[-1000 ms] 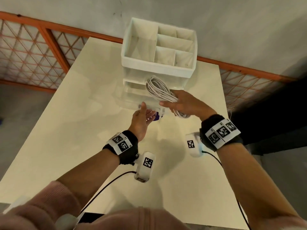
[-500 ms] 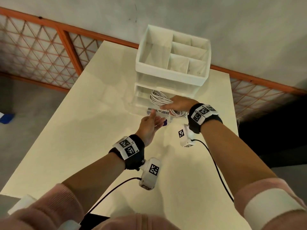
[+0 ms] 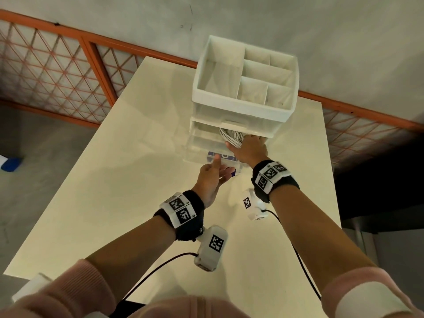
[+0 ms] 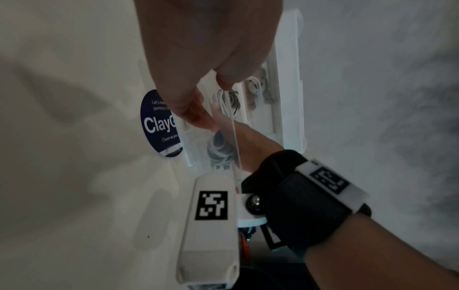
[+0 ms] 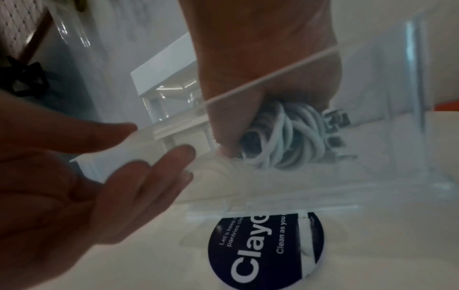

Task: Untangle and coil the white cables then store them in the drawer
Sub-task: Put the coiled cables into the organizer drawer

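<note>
A coil of white cables lies in the pulled-out clear bottom drawer of a white organizer. My right hand reaches into the drawer and grips the coil; its fingers are curled round the loops. Just in front of the drawer's clear front wall, my left hand has its thumb up and fingers straight, holding nothing. In the right wrist view the left hand appears open at the drawer's front edge. A round dark sticker sits on the drawer front.
The organizer stands at the far end of a cream table, with an open divided tray on top and a closed drawer above the open one. An orange lattice railing and a grey wall run behind.
My right hand has carried the cable coil from above the drawer's front down and forward into the drawer. The left hand has stayed at the drawer front.
</note>
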`<state>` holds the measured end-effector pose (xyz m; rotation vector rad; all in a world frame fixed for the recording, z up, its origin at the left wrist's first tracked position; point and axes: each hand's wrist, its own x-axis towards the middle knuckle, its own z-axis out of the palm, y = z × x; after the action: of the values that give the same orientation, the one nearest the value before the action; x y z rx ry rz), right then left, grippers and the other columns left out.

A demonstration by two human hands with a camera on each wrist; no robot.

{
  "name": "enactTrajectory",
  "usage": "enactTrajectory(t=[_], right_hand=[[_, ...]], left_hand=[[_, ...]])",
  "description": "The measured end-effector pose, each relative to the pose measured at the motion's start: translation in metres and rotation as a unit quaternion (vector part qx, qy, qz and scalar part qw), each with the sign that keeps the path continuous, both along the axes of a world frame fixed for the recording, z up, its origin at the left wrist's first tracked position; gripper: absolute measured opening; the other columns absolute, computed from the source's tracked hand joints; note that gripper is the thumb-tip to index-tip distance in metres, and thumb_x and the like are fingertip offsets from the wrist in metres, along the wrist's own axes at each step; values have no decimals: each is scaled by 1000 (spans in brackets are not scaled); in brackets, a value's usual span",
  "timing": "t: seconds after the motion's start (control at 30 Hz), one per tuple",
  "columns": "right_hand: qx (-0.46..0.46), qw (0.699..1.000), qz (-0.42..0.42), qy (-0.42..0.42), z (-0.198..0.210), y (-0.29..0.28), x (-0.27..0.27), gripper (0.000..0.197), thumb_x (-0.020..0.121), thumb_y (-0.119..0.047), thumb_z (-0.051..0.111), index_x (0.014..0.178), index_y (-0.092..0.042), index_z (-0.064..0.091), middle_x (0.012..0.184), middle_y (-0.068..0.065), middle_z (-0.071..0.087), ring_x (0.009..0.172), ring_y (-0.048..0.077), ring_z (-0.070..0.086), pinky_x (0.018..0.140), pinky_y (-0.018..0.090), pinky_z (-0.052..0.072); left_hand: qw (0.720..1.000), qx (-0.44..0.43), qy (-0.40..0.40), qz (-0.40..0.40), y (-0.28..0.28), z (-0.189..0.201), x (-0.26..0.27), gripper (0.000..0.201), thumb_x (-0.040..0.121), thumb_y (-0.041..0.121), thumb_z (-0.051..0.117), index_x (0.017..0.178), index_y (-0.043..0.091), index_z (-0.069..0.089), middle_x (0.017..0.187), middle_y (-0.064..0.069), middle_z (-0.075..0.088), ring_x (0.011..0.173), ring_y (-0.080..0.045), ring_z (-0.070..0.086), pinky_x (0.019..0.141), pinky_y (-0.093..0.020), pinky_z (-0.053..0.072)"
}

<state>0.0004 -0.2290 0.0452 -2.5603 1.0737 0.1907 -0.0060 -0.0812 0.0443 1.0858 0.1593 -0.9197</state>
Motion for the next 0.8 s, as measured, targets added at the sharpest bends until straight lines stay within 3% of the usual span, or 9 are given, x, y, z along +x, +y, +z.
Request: enactTrajectory(t=[0.07, 0.17, 0.3, 0.37, 0.47, 0.57, 0.67, 0.73, 0.8], right_hand=[[-6, 1000, -1, -1, 2, 2, -1, 88, 84, -64, 50, 143, -2, 29, 152, 19, 27, 141, 37, 21, 114, 44, 21], [22, 1000, 10, 12, -3, -3, 1, 106, 79, -69, 53, 150, -5, 8, 159, 18, 6, 146, 37, 5, 119, 46, 6], [9, 999, 29, 32, -5, -5, 2, 118, 73, -74, 56, 150, -4, -1, 159, 20, 0, 146, 39, -1, 119, 47, 0], [18, 999, 29, 26, -6, -5, 2, 122, 69, -77, 56, 151, -6, -2, 159, 19, -2, 146, 39, -2, 119, 47, -1], [108, 994, 14, -12, 2, -4, -6, 124, 62, -78, 62, 152, -15, 5, 160, 12, 0, 148, 34, -1, 121, 46, 4], [180, 982, 33, -50, 18, -2, -20, 115, 64, -70, 69, 151, -19, 14, 159, 4, 10, 148, 28, 6, 119, 41, 12], [176, 975, 49, -130, 34, -1, -45, 95, 71, -73, 59, 146, -21, 31, 152, 4, 31, 142, 25, 27, 117, 37, 25], [149, 976, 39, -154, 44, 3, -79, 71, 86, -53, 57, 143, -16, 39, 149, 3, 36, 141, 20, 31, 113, 26, 22], [131, 978, 13, -163, 53, 12, -125, 60, 89, -46, 56, 139, -15, 45, 147, -1, 39, 138, 14, 35, 108, 19, 21]], left_hand=[[1000, 4, 0, 2, 0, 1, 0, 33, 100, 32, 38, 89, 7, 56, 85, -4, 63, 78, -11, 64, 63, -14, 53], [1000, -1, 3, 5, 0, 2, -1, 34, 101, 30, 37, 88, 7, 58, 85, -5, 63, 78, -12, 64, 62, -14, 54], [999, -23, 28, 11, -1, 4, 0, 35, 101, 28, 37, 91, 1, 57, 94, -12, 64, 79, -14, 65, 67, -16, 56], [999, -30, 37, 10, -2, 3, 1, 38, 101, 29, 37, 103, -4, 57, 109, -18, 63, 84, -16, 65, 69, -16, 57], [998, -40, 45, 15, -2, 1, 1, 48, 100, 31, 38, 122, -11, 49, 124, -24, 59, 88, -16, 67, 70, -16, 58], [998, -45, 39, 19, -4, -3, 1, 50, 100, 33, 38, 121, -11, 49, 121, -23, 59, 90, -17, 68, 75, -17, 58], [998, -43, 32, 32, -7, -6, 1, 52, 100, 32, 38, 123, -13, 47, 119, -25, 58, 88, -17, 69, 77, -19, 58], [998, -48, 28, 37, -11, -8, 3, 48, 100, 32, 39, 116, -12, 50, 111, -25, 59, 84, -17, 71, 80, -21, 58], [998, -47, 20, 41, -16, -9, 7, 38, 100, 31, 39, 96, -4, 54, 101, -23, 59, 80, -16, 72, 85, -25, 56]])
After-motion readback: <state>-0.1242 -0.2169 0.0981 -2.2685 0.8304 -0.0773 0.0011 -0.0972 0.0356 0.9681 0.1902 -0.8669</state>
